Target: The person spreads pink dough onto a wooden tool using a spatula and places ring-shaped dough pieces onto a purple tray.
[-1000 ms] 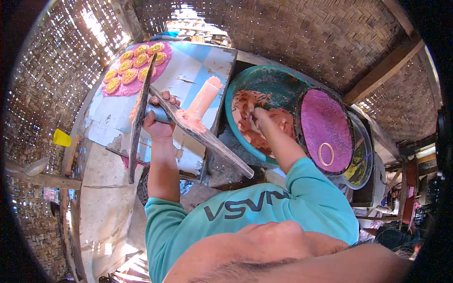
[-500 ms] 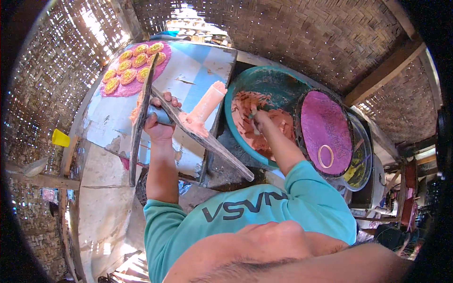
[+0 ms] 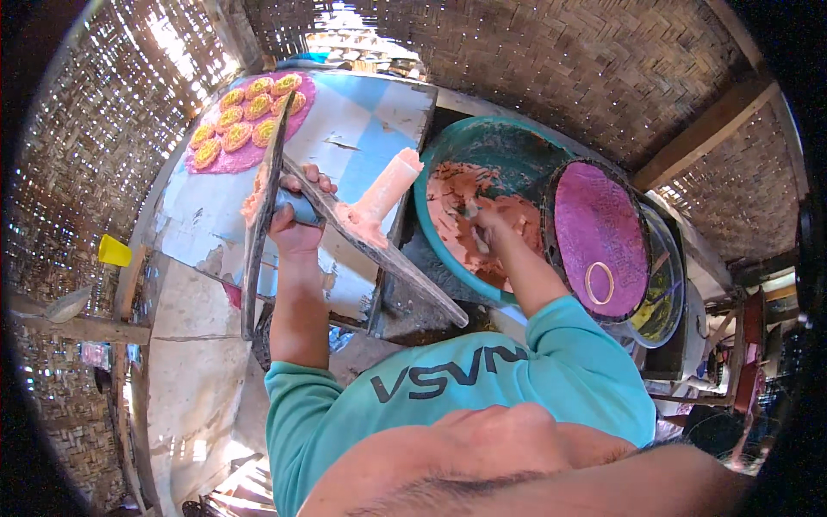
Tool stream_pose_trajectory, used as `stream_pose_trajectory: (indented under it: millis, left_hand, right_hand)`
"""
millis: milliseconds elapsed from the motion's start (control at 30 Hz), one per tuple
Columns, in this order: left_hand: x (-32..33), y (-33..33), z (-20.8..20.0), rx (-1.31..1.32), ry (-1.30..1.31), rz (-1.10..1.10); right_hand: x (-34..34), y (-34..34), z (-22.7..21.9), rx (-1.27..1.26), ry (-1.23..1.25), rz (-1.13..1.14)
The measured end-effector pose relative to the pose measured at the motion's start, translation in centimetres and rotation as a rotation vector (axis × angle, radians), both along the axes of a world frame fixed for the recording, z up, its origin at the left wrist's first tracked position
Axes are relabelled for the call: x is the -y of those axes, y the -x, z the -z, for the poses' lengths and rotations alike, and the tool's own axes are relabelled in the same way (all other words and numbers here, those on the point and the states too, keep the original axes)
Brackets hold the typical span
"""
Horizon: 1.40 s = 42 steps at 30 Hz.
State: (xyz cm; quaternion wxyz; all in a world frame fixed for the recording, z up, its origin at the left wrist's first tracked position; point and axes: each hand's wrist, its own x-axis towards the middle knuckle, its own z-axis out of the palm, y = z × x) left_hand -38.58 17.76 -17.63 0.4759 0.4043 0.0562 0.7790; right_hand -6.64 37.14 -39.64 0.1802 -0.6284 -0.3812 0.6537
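My left hand (image 3: 300, 215) wraps round the blue cylinder (image 3: 296, 208) of a wooden dough press, between its two long bars. One wooden bar (image 3: 258, 233) stands nearly upright in view, with pink dough (image 3: 254, 205) on its outer side. On the slanting bar (image 3: 413, 280) sits a plunger (image 3: 388, 189) coated in pink dough. My right hand (image 3: 491, 231) dips into pink dough (image 3: 517, 220) in a large green basin (image 3: 439, 250). Its fingers are curled round something pale that I cannot make out.
Several yellow-and-pink dough rounds (image 3: 258, 107) lie on a pink mat on the worn table (image 3: 198, 207). A round tray (image 3: 594, 233) with a purple sheet and a thin ring (image 3: 599, 283) leans over the basin's right side. Behind it is a clear tub (image 3: 668, 297). Woven walls (image 3: 551, 60) enclose the space.
My right hand has shifted slightly right and nearer within the dough. My left hand keeps its hold on the press. The whole view has moved a little.
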Motion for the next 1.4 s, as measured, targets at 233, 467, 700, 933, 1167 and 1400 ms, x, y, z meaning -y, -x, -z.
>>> stream_pose_trajectory:
  millis: [233,467,700,933,1167,1400]
  left_hand:
    - [-0.2,0.0,0.0,0.003,-0.022,0.004]
    - [0.1,-0.1,0.1,0.001,-0.011,0.014]
    - [0.4,-0.5,-0.4,-0.030,0.042,-0.025]
    - [0.5,-0.7,-1.2,-0.144,0.034,-0.160]
    - [2.9,-4.2,-5.7,-0.364,0.448,-0.274]
    - [2.0,-10.2,-6.0,-1.241,0.149,-0.580]
  right_hand:
    - [3.4,0.3,-10.0,-0.080,-0.089,-0.056]
    - [8.3,-1.5,-14.7,-0.245,-0.098,-0.159]
    - [12.9,-4.7,-23.2,-0.320,-0.082,-0.059]
    - [16.6,-9.3,-25.7,-0.498,-0.265,-0.203]
    - [18.3,-11.0,-28.4,-0.387,-0.423,-0.394]
    - [18.7,-13.6,-32.5,-0.201,-0.409,-0.625]
